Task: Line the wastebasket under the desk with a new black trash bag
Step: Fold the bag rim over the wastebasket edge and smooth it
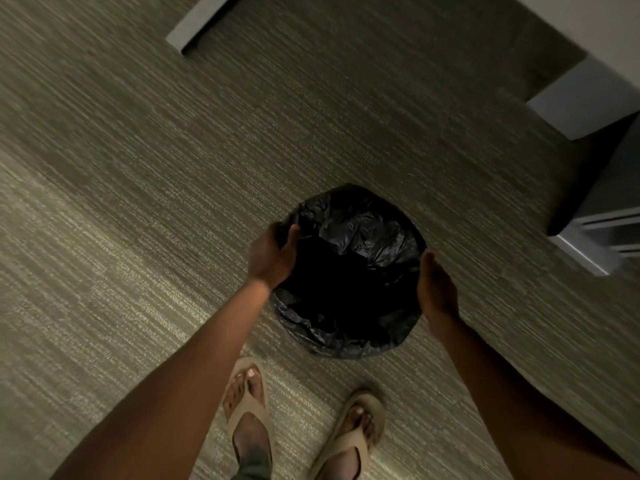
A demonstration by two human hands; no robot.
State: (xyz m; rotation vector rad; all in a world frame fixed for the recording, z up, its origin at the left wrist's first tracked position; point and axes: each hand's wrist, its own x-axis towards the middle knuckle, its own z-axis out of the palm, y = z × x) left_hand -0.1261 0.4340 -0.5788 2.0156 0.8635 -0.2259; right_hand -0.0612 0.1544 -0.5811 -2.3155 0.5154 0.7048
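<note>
Wastebasket, mid-frame, is wearing the bag; left hand is gripping its rim, right hand is lying open alongside; best tugging evenly round

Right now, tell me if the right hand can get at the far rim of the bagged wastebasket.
Probably yes. The right hand already rests open against the near right side of the black trash bag over the wastebasket, and nothing stands between it and the far rim. The left hand grips the opposite edge.
</note>
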